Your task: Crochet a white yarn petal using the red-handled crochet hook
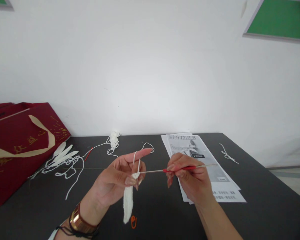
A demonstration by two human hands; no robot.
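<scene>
Between the thumb and fingers of my left hand (pixel 117 178) is a narrow white crochet piece (pixel 128 203), its lower end hanging down. White yarn (pixel 139 165) runs from its top up over my left index finger, which is stretched out to the right. My right hand (pixel 188 176) is closed around the red grip of a crochet hook (pixel 168 170). The hook's metal shaft points left, and its tip meets the top of the crochet piece at the yarn. Just below the piece, an orange stitch marker (pixel 133 222) lies on the black table (pixel 160 216).
Several white leaf-shaped crochet pieces (pixel 61 156) with loose yarn tails lie at the left, beside a dark red bag (pixel 22 143). A white yarn bundle (pixel 113 138) sits near the wall. Printed sheets (pixel 215 176) lie under my right hand; a knotted yarn scrap (pixel 228 156) is farther right.
</scene>
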